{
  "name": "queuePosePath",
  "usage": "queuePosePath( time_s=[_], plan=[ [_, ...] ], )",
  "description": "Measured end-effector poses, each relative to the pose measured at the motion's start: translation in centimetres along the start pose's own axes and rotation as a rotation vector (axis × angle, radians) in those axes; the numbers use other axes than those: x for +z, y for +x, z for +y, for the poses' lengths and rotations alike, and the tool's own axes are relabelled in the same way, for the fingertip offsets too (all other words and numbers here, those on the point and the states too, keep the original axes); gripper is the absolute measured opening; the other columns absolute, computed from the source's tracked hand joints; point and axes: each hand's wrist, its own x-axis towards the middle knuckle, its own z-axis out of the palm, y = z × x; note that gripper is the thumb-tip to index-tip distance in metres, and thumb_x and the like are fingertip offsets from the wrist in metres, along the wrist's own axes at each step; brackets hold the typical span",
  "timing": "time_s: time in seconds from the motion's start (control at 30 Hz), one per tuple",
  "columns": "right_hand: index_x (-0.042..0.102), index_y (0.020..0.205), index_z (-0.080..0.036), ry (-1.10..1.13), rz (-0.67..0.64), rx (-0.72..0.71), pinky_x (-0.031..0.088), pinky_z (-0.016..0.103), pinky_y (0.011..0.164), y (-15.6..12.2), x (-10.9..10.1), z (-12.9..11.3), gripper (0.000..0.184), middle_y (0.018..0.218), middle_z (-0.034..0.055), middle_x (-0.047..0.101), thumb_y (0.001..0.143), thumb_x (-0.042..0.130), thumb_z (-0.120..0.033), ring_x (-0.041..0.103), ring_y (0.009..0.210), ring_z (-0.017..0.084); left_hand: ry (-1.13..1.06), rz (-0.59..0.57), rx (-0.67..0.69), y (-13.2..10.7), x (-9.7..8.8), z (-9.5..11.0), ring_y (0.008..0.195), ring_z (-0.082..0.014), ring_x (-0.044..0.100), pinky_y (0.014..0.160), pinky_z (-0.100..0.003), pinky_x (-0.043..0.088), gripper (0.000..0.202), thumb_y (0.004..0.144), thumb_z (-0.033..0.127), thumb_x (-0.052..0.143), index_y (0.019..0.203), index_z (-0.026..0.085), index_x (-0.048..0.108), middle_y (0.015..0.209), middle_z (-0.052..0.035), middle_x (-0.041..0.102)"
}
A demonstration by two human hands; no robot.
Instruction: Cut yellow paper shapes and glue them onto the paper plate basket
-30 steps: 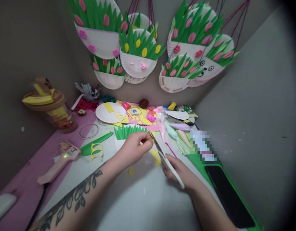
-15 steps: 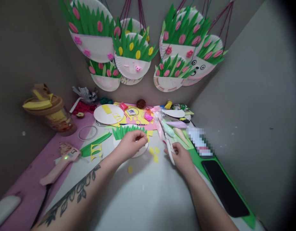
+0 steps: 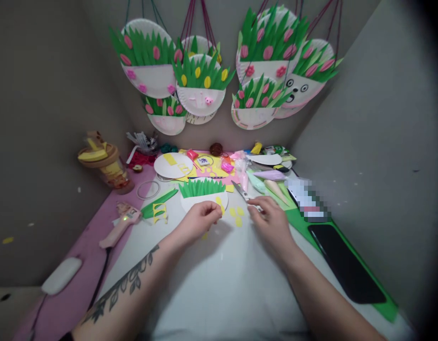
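Observation:
My left hand (image 3: 204, 219) is closed in a pinch just in front of a white paper plate (image 3: 190, 202) with a green paper grass fringe (image 3: 202, 188). What its fingertips hold, if anything, I cannot make out; a yellow paper piece (image 3: 220, 205) shows right beside them. My right hand (image 3: 269, 217) is closed over the handles of the scissors (image 3: 241, 190), whose blades point away and to the left, low over the table. Between the hands lie several yellow paper ovals (image 3: 236, 217). Another yellow oval (image 3: 205, 235) is partly under my left hand.
To the left are a pink glue gun (image 3: 121, 225) with a lit green light, green paper strips (image 3: 160, 203) and a yellow cut-out scrap (image 3: 159, 214). A phone (image 3: 347, 263) lies at right. Behind are a white disc (image 3: 172, 165) and clay bags (image 3: 270, 175). Decorated plates (image 3: 201, 90) hang on the wall.
My right hand has lowered the scissors from a raised, steep hold to nearly flat near the table. My left hand stays pinched, now slightly lower against the plate. The whole view has shifted.

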Motion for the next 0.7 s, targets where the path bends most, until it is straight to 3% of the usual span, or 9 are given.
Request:
queuePosePath(
  time_s=[0.1, 0.17, 0.23, 0.33, 0.43, 0.57, 0.7],
  plan=[
    [0.063, 0.101, -0.02, 0.506, -0.325, 0.096, 0.049, 0.03, 0.067, 0.0, 1.5, -2.8, 0.025, 0.097, 0.0064, 0.064, 0.085, 0.054, -0.036, 0.061, 0.086, 0.019, -0.032, -0.038, 0.024, -0.7, 0.2, -0.4, 0.051, -0.0071, 0.037, 0.048, -0.019, 0.031, 0.025, 0.078, 0.039, 0.055, 0.068, 0.016, 0.051, 0.058, 0.0055, 0.043],
    [0.06, 0.099, -0.019, 0.637, -0.332, 0.123, 0.049, 0.028, 0.064, -0.2, 2.7, -4.0, 0.024, 0.091, 0.0046, 0.063, 0.082, 0.058, -0.037, 0.061, 0.082, 0.018, -0.031, 0.045, 0.08, -0.9, 0.3, -0.8, 0.054, -0.0081, 0.041, 0.053, -0.02, 0.036, 0.024, 0.079, 0.039, 0.055, 0.071, 0.017, 0.051, 0.06, 0.0049, 0.046],
    [0.057, 0.095, -0.02, 0.668, -0.242, 0.102, 0.049, 0.027, 0.067, -0.7, 3.8, -4.6, 0.022, 0.09, 0.0035, 0.061, 0.08, 0.062, -0.035, 0.06, 0.083, 0.017, -0.002, 0.168, 0.155, -0.9, 0.3, -1.3, 0.063, -0.0102, 0.049, 0.062, -0.022, 0.041, 0.02, 0.08, 0.037, 0.055, 0.077, 0.017, 0.054, 0.069, 0.002, 0.055],
    [0.057, 0.088, -0.02, 0.623, -0.136, 0.083, 0.048, 0.027, 0.067, -1.6, 4.9, -4.7, 0.014, 0.085, 0.0024, 0.06, 0.081, 0.062, -0.032, 0.059, 0.08, 0.016, 0.048, 0.238, 0.203, -0.9, 0.3, -2.0, 0.075, -0.0133, 0.056, 0.072, -0.024, 0.045, 0.017, 0.079, 0.034, 0.057, 0.079, 0.017, 0.059, 0.082, -0.0022, 0.063],
    [0.058, 0.079, -0.02, 0.499, -0.076, 0.002, 0.047, 0.028, 0.066, -2.0, 5.2, -4.4, 0.009, 0.079, 0.0024, 0.06, 0.084, 0.059, -0.028, 0.058, 0.077, 0.017, 0.029, 0.197, 0.13, -0.9, 0.4, -2.5, 0.068, -0.0126, 0.055, 0.064, -0.023, 0.044, 0.019, 0.078, 0.034, 0.058, 0.081, 0.016, 0.063, 0.078, -0.0019, 0.064],
    [0.06, 0.08, -0.022, 0.266, 0.024, -0.234, 0.047, 0.032, 0.069, -1.8, 4.9, -3.4, 0.011, 0.078, 0.0034, 0.063, 0.087, 0.053, -0.017, 0.058, 0.077, 0.018, -0.075, 0.105, -0.006, -1.0, 0.5, -2.5, 0.054, -0.0088, 0.048, 0.051, -0.021, 0.039, 0.027, 0.079, 0.038, 0.057, 0.088, 0.015, 0.065, 0.07, 0.0002, 0.06],
    [0.066, 0.089, -0.025, 0.003, 0.048, -0.517, 0.047, 0.037, 0.077, -1.6, 4.5, -2.3, 0.018, 0.086, 0.0054, 0.068, 0.085, 0.054, -0.012, 0.059, 0.083, 0.021, -0.199, 0.015, -0.077, -1.2, 0.4, -2.5, 0.048, -0.0059, 0.04, 0.045, -0.019, 0.031, 0.035, 0.083, 0.047, 0.052, 0.076, 0.014, 0.06, 0.063, 0.0027, 0.052]
  ],
)
